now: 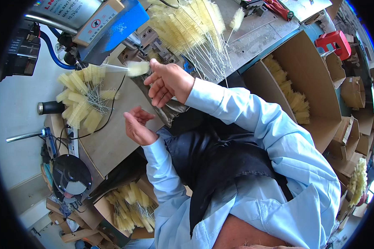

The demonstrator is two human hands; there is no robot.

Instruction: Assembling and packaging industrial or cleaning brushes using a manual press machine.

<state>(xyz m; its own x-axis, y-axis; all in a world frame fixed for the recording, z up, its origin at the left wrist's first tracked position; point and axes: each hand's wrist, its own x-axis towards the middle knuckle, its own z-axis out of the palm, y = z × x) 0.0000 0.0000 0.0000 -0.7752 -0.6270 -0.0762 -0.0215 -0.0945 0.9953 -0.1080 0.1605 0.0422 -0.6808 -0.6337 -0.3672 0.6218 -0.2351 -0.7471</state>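
Note:
My right hand [172, 83] reaches over the front of the machine's metal fixture, fingers spread and half curled. Just past its thumb and fingertips is a pale bristle brush [138, 68] with a blurred whitish handle pointing left; no finger is seen wrapped round it. My left hand [139, 125] hovers lower, over the edge of the board-topped table [122, 137], with its thumb and fingers apart and nothing between them. Left of both hands lies a loose pile of wire-handled bristle brushes [79, 97]. A larger heap of similar brushes [191, 27] lies beyond my right hand on the metal worktop.
A press with a grey cylinder [68, 14] and a blue guard [120, 31] overhangs the upper left. A black cable [112, 101] crosses the table. Cardboard boxes of brushes stand at right [316, 103] and below [102, 207]. A round black device [72, 176] sits lower left.

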